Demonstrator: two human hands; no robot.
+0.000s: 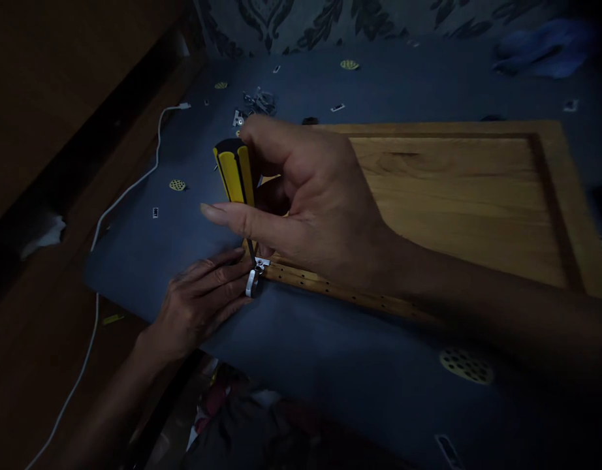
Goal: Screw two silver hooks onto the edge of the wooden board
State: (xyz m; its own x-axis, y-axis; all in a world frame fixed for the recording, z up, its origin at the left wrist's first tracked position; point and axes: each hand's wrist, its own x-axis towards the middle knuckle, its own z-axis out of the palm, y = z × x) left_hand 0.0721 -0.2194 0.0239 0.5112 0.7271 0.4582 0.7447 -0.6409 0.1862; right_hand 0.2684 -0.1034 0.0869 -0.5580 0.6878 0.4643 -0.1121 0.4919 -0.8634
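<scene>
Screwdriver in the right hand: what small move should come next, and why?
Probably a small, gentle turn of the screwdriver: the right hand grips its handle, its tip appears to meet the metal fitting at the wooden panel's near corner, and the left hand's fingers lie against that spot, seemingly steadying it. Whether the tip is seated is unclear.

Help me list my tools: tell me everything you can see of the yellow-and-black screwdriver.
The screwdriver has a thick, ribbed handle, yellow with black grooves and a black end, plastic or rubber by its look. A thin, dark shaft runs down to a small metal fitting. It stands nearly upright, its handle end leaning slightly toward the picture's left. The right hand grips the handle between thumb and fingers, hiding part of it. The tip's shape is too small and dark to tell.
</scene>
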